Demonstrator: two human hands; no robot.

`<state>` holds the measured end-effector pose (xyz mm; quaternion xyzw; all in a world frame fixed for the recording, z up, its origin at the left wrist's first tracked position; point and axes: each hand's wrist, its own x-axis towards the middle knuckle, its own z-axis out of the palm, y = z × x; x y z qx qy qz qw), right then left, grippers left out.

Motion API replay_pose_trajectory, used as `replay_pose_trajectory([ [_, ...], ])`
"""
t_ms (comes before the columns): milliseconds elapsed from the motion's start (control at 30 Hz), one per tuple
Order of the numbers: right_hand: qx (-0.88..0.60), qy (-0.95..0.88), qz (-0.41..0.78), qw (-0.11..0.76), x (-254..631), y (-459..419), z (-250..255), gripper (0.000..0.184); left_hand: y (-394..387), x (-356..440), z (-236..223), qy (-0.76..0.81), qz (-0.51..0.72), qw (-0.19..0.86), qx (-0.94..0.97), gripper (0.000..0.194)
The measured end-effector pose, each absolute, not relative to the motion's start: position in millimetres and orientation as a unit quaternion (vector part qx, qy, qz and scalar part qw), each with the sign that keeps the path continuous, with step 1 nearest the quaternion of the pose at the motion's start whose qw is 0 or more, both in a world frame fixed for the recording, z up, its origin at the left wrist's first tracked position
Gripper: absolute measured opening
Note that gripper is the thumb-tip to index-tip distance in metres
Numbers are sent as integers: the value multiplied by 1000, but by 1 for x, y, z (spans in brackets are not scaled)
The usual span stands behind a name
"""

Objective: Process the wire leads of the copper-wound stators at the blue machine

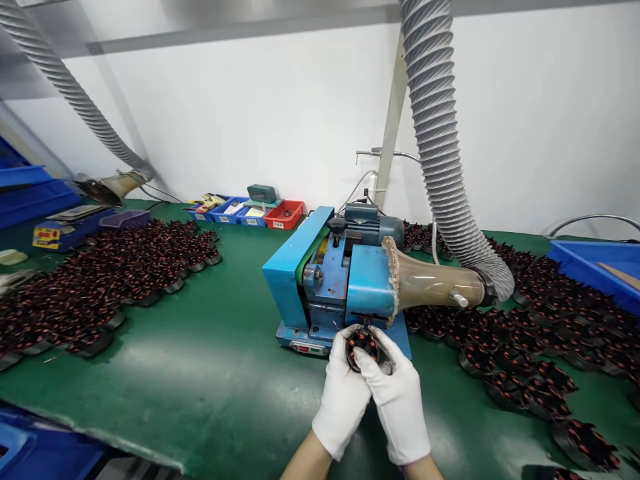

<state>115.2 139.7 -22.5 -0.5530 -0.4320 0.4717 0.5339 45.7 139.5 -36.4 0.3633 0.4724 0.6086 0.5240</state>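
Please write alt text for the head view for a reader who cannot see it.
Two white-gloved hands, left hand and right hand, together hold a round copper-wound stator before a blue bench machine on a green table. Piles of similar stators lie on both sides, and a grey ribbed hose joins the machine.

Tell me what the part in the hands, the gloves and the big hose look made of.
Part: dark metal ring, likely steel, with reddish copper-looking windings. Gloves on left hand and right hand: white knit fabric, matte, probably cotton. Hose: grey ribbed flexible ducting, seemingly plastic.
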Motion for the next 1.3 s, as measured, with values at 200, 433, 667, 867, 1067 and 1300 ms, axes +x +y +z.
replay_pose_trajectory([
  [200,-578,-465,426,518,121,155,-21,49,156,48,-29,480,611,507,373,27],
  [433,-587,-483,397,514,119,149,-15,45,148,45,-26,477,606,511,378,25],
  [667,-602,-490,336,533,122,114,-44,54,112,35,-33,470,580,509,429,35],
  [867,-583,-460,402,535,120,138,-29,50,137,43,-31,511,579,499,393,32],
  [1067,-578,-475,389,537,121,157,-14,41,161,50,-24,497,603,500,373,30],
  [1300,-606,-473,347,538,115,119,-33,43,121,28,-28,518,557,487,429,34],
])
